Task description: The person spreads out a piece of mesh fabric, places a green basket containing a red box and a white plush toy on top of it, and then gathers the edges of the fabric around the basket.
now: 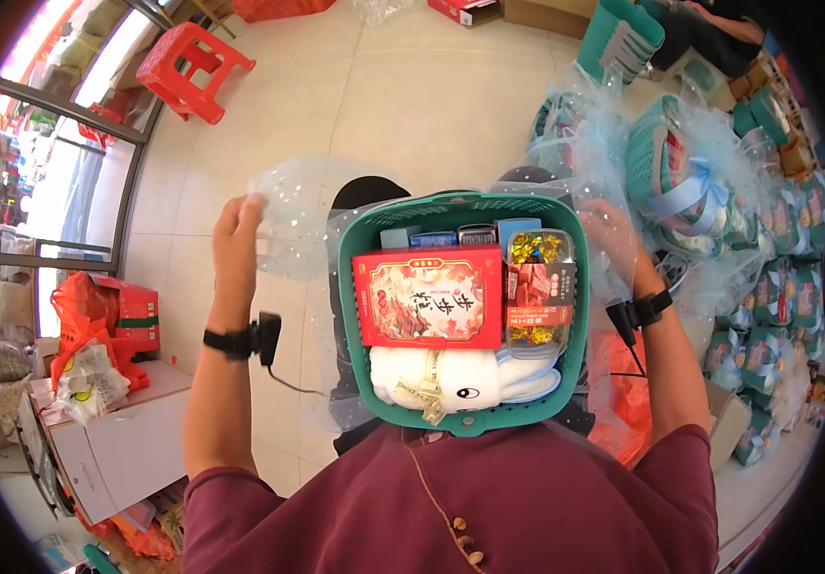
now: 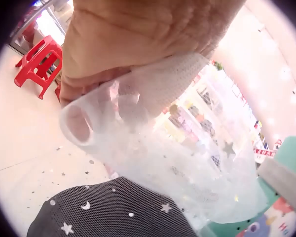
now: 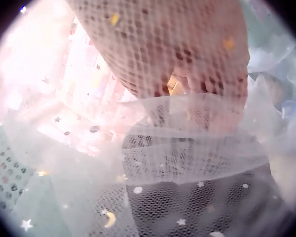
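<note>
A teal plastic basket (image 1: 465,419) sits on the person's lap. In it lie a red gift box (image 1: 429,298), a clear-lidded box with gold-wrapped pieces (image 1: 537,287), several small boxes at the far side and a rolled white towel (image 1: 465,383) with a cartoon eye. Sheer white tulle (image 1: 302,220) with stars spreads from under the basket to both sides. The left hand (image 1: 237,239) grips its left part, fingers curled in the left wrist view (image 2: 138,39). At the basket's right rim, the right hand (image 1: 607,234) pinches tulle, which veils its fingers in the right wrist view (image 3: 202,74).
Finished-looking teal baskets wrapped in tulle with blue bows (image 1: 695,196) crowd the right side. A red stool (image 1: 192,72) stands at upper left. A white cabinet (image 1: 116,440) with red bags (image 1: 87,316) is at lower left. Another person (image 1: 714,38) is at upper right.
</note>
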A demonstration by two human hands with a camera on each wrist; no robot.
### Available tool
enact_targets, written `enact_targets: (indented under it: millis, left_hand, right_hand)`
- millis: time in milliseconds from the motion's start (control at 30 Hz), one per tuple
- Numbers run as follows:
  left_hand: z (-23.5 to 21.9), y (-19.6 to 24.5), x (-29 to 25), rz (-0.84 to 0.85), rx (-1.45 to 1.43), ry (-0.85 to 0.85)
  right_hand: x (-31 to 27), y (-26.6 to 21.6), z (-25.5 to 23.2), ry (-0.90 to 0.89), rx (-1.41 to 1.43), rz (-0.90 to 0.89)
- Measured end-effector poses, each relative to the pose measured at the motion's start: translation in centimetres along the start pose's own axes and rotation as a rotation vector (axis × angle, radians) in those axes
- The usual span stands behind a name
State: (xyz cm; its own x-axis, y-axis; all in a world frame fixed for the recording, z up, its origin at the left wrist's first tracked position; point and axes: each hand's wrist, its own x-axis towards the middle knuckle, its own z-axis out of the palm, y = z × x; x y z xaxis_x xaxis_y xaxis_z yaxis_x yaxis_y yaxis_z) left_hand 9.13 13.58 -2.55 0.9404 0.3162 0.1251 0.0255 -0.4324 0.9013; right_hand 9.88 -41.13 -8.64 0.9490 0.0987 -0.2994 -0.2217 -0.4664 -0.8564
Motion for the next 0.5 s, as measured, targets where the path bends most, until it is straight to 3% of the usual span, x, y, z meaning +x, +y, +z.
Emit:
enact_targets:
  millis: [100,233,267,300,333,400,467,500]
  left_hand:
    - [-2.6,4.6,-5.2,-0.094,-0.042,0.079]
    - [-5.2,4.5,-11.2,-0.273,0.049,0.087]
    - [-5.8,3.4,-12.4,-0.329,0.100,0.024]
    - [-7.9,-1.4,-13.5,-0.315,0.169,-0.112]
    - [-8.3,-0.2,-14.3,-0.557,0.167,-0.336]
    - [-9.0,0.4,-14.2,-0.792,0.372,-0.521]
    - [-10.2,-0.9,-12.8,-0.331,0.777,-0.580]
    - [-9.7,0.4,-11.1,-0.036,0.788,-0.509]
  right_hand:
    - [-0.4,-0.4,-0.6,0.078,0.019,0.039]
    - [-1.9,-0.6,-2.3,0.261,0.088,-0.136]
    - [-2.2,-0.6,-2.9,0.277,0.145,-0.139]
    - [-2.7,-0.5,-3.4,0.295,0.205,-0.140]
    - [-3.3,-0.4,-4.1,0.274,0.234,-0.118]
    - [-4.7,-1.2,-5.6,0.222,0.297,-0.081]
    - [-6.4,-3.6,-6.0,0.223,0.332,-0.102]
    - [-6.9,-4.8,-6.2,0.220,0.348,-0.119]
